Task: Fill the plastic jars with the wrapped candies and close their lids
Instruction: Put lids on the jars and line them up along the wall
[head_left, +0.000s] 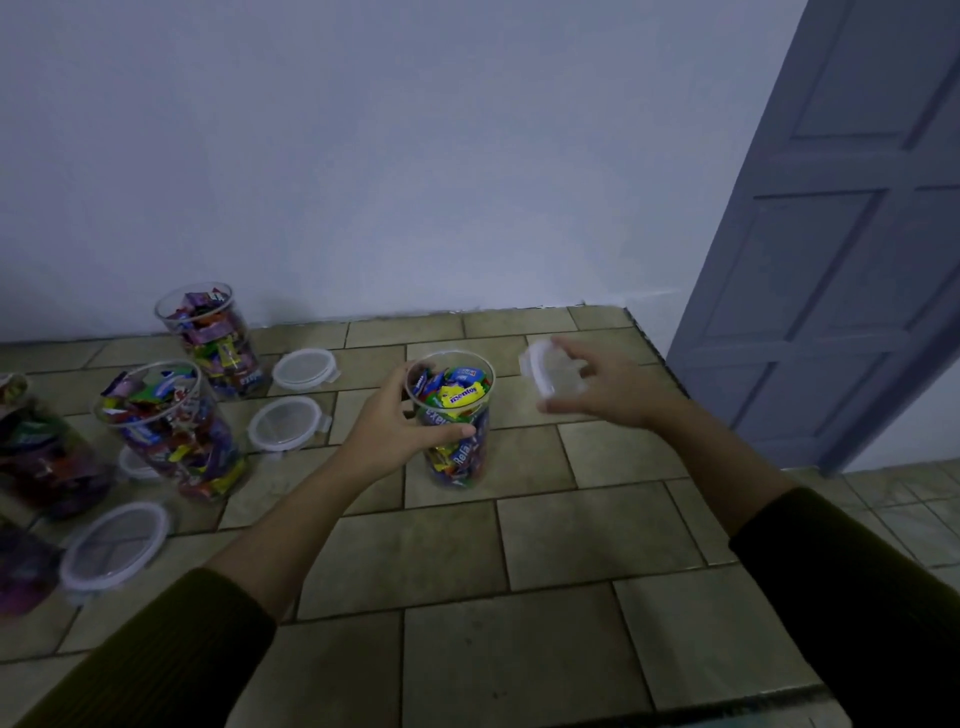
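1. The centre jar (460, 452) is standing upright on the tiled tabletop (571, 525), about midway across it. Its mouth is uncovered.
2. Wrapped candies (460, 396) are filling this jar nearly to the rim, and a yellow Mentos wrapper is lying on top.
3. The left hand (397, 423) is gripping the centre jar just under the rim from its left side. The thumb is curling across the near wall and the fingers are wrapping round the back.
4. The right hand (610, 387) is holding a clear lid (543, 370) in the air just right of the jar's mouth, with its fingers curling over it. The lid is tilting on edge and blurring, and it is not touching the jar.
5. Dark olive sleeves (156, 654) are covering both forearms.
6. At left, the back jar (215, 338) is standing near the wall (415, 156) with the second jar (169, 431) in front of it. Both are uncovered and packed with candy.
7. A third jar (47, 457) is sitting at the frame edge; its top is too blurred to tell.
8. Spare lids are lying flat on the tabletop:
   - the far lid (304, 368) is beside the back jar;
   - the middle lid (284, 423) is just right of the second jar;
   - the near lid (114, 545) is at lower left.
9. A grey panelled door (841, 234) is standing at right.
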